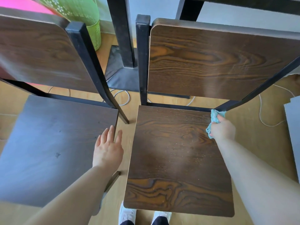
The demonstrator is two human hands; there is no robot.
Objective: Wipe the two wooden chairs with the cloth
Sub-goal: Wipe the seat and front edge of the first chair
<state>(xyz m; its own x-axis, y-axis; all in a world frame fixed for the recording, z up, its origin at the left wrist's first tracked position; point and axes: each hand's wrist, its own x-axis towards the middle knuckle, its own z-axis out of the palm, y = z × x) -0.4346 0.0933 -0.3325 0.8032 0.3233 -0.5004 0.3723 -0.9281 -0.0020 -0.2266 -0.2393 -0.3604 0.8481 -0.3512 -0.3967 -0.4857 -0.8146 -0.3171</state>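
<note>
At the back right corner of the right chair's dark-brown grained wooden seat [178,159], the right hand [223,129] holds a small bunched teal cloth [214,115]. Its fingers are clenched round the cloth, pressing it to the seat edge beside the black metal frame post [259,93]. The left hand [108,148] is released, fingers straight, over the right edge of the left chair's dark wooden seat [56,143]; whether it touches, I cannot tell. Pale specks dot the middle of the right seat, so wiping there looks unfinished. The right backrest [219,59], left backrest [40,52] and left seat probably remain. The cloth's long axis runs front to back along the seat's right edge. Both chairs face the person.
</note>
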